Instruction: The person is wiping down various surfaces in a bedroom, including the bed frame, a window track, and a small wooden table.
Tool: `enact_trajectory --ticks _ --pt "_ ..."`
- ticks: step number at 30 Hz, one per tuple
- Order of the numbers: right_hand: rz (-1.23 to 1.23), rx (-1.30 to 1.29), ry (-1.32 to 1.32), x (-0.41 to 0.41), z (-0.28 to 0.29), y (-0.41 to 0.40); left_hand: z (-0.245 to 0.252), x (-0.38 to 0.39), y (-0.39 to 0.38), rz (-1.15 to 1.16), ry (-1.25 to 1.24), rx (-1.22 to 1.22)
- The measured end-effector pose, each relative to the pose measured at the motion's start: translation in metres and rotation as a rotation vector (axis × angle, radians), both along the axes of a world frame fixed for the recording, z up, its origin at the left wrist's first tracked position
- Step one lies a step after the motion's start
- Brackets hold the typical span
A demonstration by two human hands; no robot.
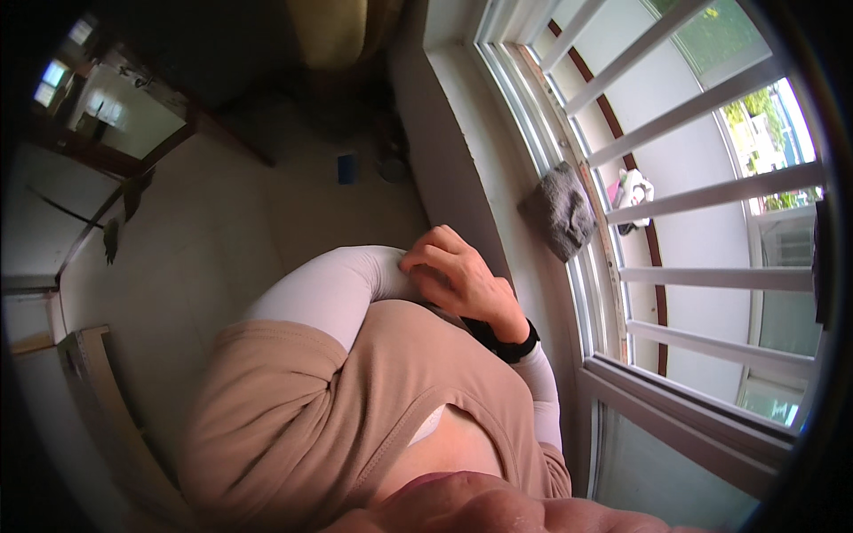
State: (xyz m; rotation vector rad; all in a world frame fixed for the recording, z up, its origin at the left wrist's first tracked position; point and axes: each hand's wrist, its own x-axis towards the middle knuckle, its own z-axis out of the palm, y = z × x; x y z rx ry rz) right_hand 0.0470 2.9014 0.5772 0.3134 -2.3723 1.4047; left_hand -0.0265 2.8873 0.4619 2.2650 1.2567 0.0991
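Note:
My right hand [463, 276], with a black band on its wrist, is in front of my chest. Its curled fingertips touch the white sleeve [313, 286] of my left arm; whether they grip the cloth cannot be told. That left arm is bent across my body, its forearm partly behind the right hand, and my left hand is out of view. Over the white sleeves I wear a tan short-sleeved top [426, 353]. On the window sill, to the right of my right hand, a crumpled grey cloth [565, 212] lies against the window track.
A window with white bars [720, 193] runs along the right, a white and pink object [632, 193] beyond them. Ahead on the tiled floor [226, 200] lies a small blue object [346, 169]. A wood-framed mirror [133, 110] stands at upper left, above an open-topped box-like edge [100, 373].

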Motion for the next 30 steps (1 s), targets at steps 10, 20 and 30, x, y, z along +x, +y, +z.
enact_trajectory --ticks 10,20,30 --pt "0.054 0.195 -0.011 0.000 0.007 -0.002 -0.003 -0.010 -0.010 0.084 -0.004 0.026" --pt "-0.088 0.127 -0.020 0.000 0.017 -0.019 -0.007 -0.007 -0.019 0.170 -0.022 0.035" --pt "0.063 0.170 -0.056 0.003 0.003 -0.008 -0.009 0.024 -0.001 0.005 -0.081 0.080"
